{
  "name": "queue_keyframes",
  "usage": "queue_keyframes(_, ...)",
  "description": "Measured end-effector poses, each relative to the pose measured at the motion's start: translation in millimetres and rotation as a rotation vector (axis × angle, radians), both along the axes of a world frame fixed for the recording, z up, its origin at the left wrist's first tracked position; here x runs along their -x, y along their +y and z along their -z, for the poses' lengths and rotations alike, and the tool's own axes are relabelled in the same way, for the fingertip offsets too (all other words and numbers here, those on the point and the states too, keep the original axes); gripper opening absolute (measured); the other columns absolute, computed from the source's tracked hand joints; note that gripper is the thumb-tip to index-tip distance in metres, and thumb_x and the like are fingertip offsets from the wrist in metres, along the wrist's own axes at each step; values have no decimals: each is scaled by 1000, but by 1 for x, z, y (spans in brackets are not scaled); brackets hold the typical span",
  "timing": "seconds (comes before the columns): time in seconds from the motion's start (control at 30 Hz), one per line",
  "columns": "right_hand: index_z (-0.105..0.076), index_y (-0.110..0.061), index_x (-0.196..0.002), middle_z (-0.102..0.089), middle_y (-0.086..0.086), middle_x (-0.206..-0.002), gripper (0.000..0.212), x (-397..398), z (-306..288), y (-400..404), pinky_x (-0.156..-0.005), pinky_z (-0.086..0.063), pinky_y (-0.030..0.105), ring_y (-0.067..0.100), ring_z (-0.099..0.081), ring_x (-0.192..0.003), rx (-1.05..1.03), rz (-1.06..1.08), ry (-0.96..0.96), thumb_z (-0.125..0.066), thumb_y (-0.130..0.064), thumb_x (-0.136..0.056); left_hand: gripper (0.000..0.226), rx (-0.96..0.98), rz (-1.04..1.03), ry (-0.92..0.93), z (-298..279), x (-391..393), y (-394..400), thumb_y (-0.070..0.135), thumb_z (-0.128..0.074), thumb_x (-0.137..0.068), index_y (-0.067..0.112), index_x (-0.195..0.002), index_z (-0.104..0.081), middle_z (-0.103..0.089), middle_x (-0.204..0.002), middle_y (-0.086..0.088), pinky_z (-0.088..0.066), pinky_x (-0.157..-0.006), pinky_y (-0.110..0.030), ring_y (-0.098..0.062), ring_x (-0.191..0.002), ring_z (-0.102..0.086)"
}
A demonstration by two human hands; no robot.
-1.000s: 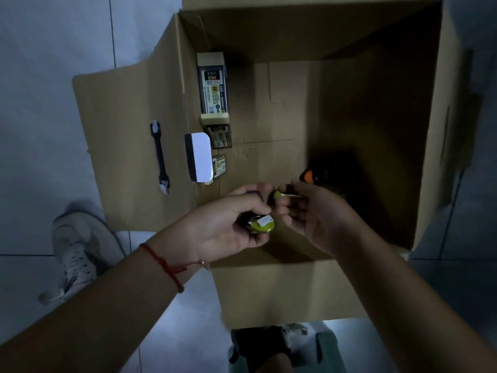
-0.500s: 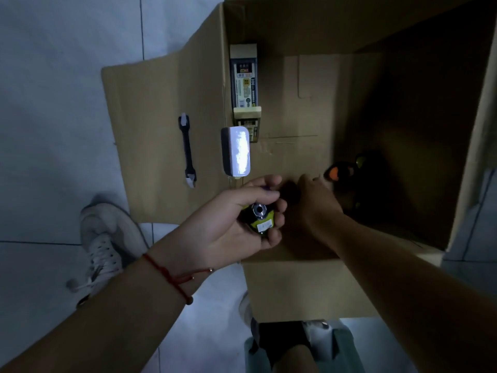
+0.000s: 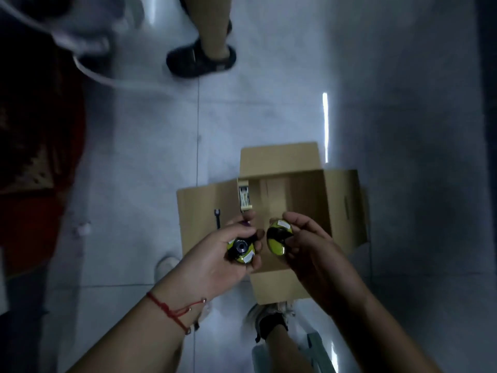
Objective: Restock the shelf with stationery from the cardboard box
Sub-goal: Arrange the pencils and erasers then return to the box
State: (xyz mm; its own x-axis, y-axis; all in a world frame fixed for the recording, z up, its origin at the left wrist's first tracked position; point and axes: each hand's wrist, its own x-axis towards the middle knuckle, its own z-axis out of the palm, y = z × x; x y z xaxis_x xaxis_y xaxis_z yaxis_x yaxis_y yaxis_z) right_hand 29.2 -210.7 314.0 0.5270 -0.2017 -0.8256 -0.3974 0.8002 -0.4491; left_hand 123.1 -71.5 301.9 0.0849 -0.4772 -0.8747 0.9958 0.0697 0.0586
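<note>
The open cardboard box [image 3: 341, 211] stands on the floor below me. Above its near edge, my left hand [image 3: 217, 262] grips a round yellow-green and black stationery item [image 3: 240, 250] with a white label and a metal hub. Beside it, my right hand [image 3: 309, 243] holds a second round yellow-green item [image 3: 277, 238] of the same kind. A narrow printed packet [image 3: 244, 196] leans on the box's left inner wall. A small black tool [image 3: 217, 218] lies on the left flap [image 3: 199, 211].
The floor is pale tile. Another person's leg and dark shoe [image 3: 201, 59] stand at the top centre. A dark red mass [image 3: 35, 157] fills the left side. My own shoes [image 3: 269, 319] are just below the box.
I have risen away from the box, which now looks much smaller. My right hand came out of the box holding a second yellow-green item; my left hand keeps the first.
</note>
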Motion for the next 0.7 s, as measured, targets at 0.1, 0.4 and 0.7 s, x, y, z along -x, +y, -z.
queue_keyframes(0.1,-63,-7,-102,-73,11,-91,35,-28,-135,31,-59,-54,26,18,-70,-76,66,-28,-109,-41,15,-86,35,4,22,-179,-134,-28,26,0,-64,-67,15,-98,-68,-63,-73,-9,-49,-59,-29,-19,-60,-59)
queue_keyframes(0.4,-66,-5,-103,-73,16,-105,37,-79,-392,153,-72,-48,32,22,-66,-89,184,-160,-472,-40,15,-87,23,-53,-83,-671,-401,-76,145,34,-70,-84,17,-100,-70,-61,-73,-5,-42,-46,-24,-17,-53,-54)
queue_keyframes(0.7,-73,-5,-101,-72,16,-106,30,-134,-467,245,-60,-59,27,25,-73,-82,-105,-512,-547,-48,6,-91,10,-535,-73,-1275,-507,-42,295,28,-67,-90,19,-89,-71,-63,-74,-11,-41,-58,-28,-20,-64,-56)
